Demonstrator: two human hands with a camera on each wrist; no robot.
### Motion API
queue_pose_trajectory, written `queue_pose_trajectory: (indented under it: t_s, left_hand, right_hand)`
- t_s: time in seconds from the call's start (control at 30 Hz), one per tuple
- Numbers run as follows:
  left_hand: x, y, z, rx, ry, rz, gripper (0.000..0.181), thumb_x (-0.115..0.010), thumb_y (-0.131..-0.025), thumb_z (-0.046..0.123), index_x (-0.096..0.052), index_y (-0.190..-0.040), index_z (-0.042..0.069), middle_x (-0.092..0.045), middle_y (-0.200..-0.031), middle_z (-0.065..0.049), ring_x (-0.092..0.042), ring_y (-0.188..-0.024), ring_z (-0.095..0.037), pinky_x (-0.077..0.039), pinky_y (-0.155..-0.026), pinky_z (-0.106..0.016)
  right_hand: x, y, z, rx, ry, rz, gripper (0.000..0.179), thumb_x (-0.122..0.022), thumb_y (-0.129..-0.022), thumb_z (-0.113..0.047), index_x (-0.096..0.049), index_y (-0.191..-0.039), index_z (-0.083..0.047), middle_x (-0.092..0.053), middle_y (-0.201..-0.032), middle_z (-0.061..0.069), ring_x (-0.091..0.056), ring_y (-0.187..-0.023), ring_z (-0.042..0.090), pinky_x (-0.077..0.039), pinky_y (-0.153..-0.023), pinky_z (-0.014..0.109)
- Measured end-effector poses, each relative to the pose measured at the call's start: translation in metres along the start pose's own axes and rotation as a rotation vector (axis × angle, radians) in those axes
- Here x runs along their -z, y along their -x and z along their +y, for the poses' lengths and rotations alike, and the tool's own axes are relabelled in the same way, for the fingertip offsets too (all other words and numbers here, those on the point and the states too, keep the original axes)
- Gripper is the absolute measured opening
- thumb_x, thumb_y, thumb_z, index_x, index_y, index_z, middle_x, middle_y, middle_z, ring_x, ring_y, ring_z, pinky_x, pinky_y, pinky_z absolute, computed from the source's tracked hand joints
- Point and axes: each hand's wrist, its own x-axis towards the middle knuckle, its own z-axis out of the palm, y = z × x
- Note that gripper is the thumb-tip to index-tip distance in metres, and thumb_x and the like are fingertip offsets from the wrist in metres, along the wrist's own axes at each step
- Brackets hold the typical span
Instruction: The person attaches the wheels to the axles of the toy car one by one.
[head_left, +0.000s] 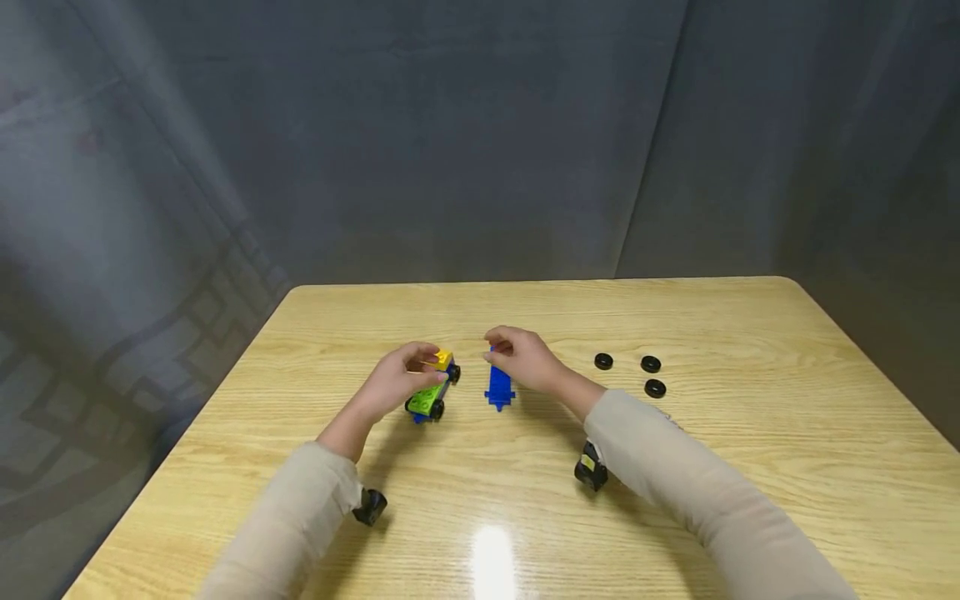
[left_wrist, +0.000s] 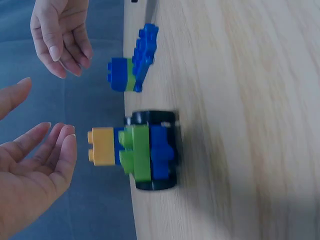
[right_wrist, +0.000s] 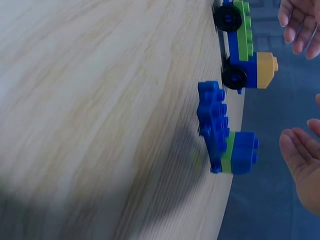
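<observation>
A toy car of building blocks stands on the table, with a green block, a yellow block at one end and black wheels. Over it hovers my left hand, its fingers loosely bent and a gap showing between them and the car in the left wrist view. To the right lies a blue toy car base without wheels; a green piece and a blue block are stacked on its far end. My right hand is held over that end, fingers relaxed, apart from the blocks and holding nothing.
Several black toy wheels lie on the wooden table to the right of my right hand. A small pale thing shows partly behind the right sleeve. Dark cloth hangs behind the table's far edge.
</observation>
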Motion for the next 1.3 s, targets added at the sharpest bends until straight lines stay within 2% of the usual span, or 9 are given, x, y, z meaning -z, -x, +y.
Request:
queue_pose_trajectory:
  t_s: [0.13, 0.47, 0.7, 0.9, 1.3]
  left_hand:
    - [-0.008, -0.004, 0.007, -0.023, 0.012, -0.019, 0.047, -0.062, -0.079, 0.021, -0.047, -0.120, 0.005, -0.050, -0.114, -0.013, -0.048, -0.100, -0.023, -0.043, -0.078, -0.035]
    - [-0.027, -0.011, 0.016, -0.013, 0.030, -0.056, 0.043, -0.063, -0.079, 0.015, -0.048, -0.117, 0.004, -0.051, -0.111, -0.013, -0.048, -0.095, -0.021, -0.043, -0.077, -0.032]
    - [-0.040, -0.019, 0.009, -0.010, 0.037, -0.067, 0.044, -0.063, -0.077, 0.009, -0.047, -0.118, 0.003, -0.050, -0.111, -0.015, -0.049, -0.094, -0.022, -0.043, -0.076, -0.033]
    - [-0.048, -0.026, 0.002, -0.025, 0.070, -0.108, 0.053, -0.064, -0.076, 0.006, -0.041, -0.123, 0.000, -0.045, -0.117, -0.018, -0.047, -0.099, -0.026, -0.044, -0.077, -0.033]
    - [-0.059, -0.035, -0.006, -0.024, -0.070, -0.169, 0.077, -0.068, -0.071, 0.004, -0.026, -0.135, 0.007, -0.032, -0.132, -0.015, -0.036, -0.115, -0.030, -0.036, -0.088, -0.041]
  right_hand:
    - [0.010, 0.007, 0.003, -0.021, -0.008, 0.024, 0.035, -0.053, -0.086, -0.015, -0.049, -0.117, -0.001, -0.052, -0.111, 0.013, -0.050, -0.095, 0.021, -0.043, -0.080, 0.034]
    - [0.027, 0.024, 0.016, -0.031, -0.004, 0.059, 0.032, -0.053, -0.086, -0.015, -0.050, -0.115, -0.001, -0.053, -0.110, 0.015, -0.051, -0.095, 0.022, -0.043, -0.079, 0.035]
    - [0.035, 0.037, 0.025, -0.027, 0.004, 0.074, 0.033, -0.052, -0.086, -0.015, -0.050, -0.115, 0.000, -0.052, -0.109, 0.016, -0.051, -0.095, 0.024, -0.042, -0.079, 0.037]
    - [0.040, 0.045, 0.033, -0.036, 0.007, 0.082, 0.033, -0.053, -0.086, -0.015, -0.050, -0.114, 0.001, -0.052, -0.109, 0.017, -0.051, -0.094, 0.024, -0.042, -0.079, 0.037]
    - [0.049, 0.062, 0.045, -0.052, 0.014, 0.090, 0.034, -0.052, -0.087, -0.017, -0.050, -0.113, 0.004, -0.053, -0.107, 0.018, -0.051, -0.094, 0.026, -0.042, -0.080, 0.039]
